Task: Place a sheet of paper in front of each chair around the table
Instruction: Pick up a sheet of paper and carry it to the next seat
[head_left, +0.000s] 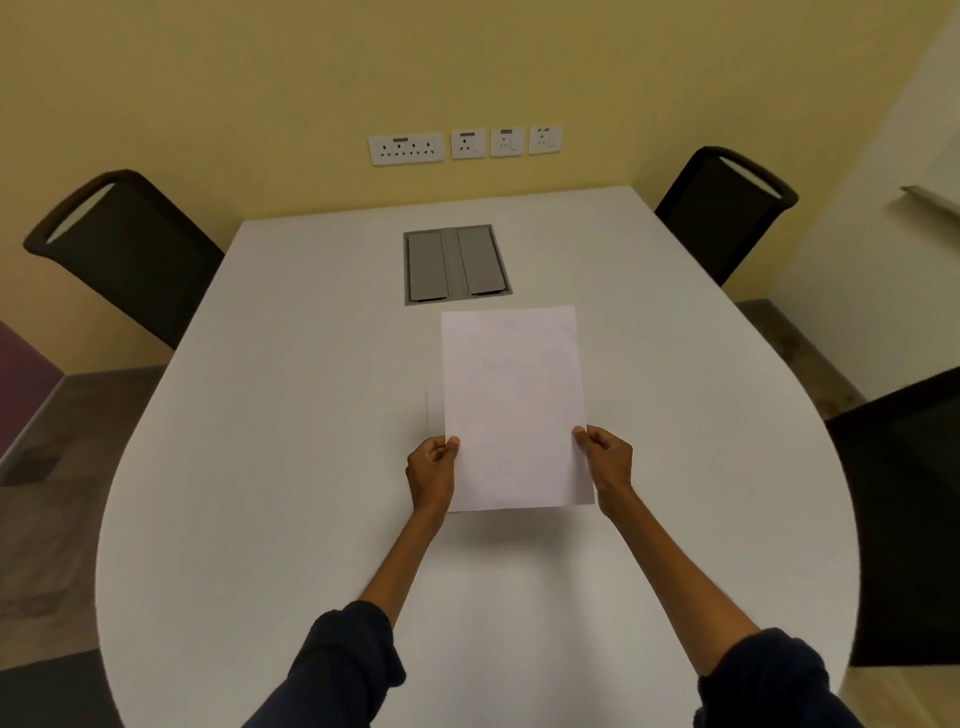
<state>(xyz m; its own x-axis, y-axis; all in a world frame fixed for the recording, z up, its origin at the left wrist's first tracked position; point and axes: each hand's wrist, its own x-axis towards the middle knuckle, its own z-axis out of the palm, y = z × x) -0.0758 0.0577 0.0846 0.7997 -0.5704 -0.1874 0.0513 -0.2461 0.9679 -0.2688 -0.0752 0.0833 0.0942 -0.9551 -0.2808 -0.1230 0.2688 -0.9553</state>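
Observation:
A white sheet of paper (511, 405) is held upright-ish above the middle of the white table (270, 467). My left hand (431, 470) pinches its lower left edge and my right hand (605, 460) pinches its lower right edge. A faint thin edge beside my left hand may be another sheet; I cannot tell. Black chairs stand around the table: one at the far left (124, 249), one at the far right (724, 213), and one at the near right (904, 519). No paper lies in front of any of them.
A grey cable hatch (454, 265) is set into the table just beyond the paper. Wall sockets (462, 145) line the yellow wall behind. Another dark chair edge (47, 691) shows at the bottom left.

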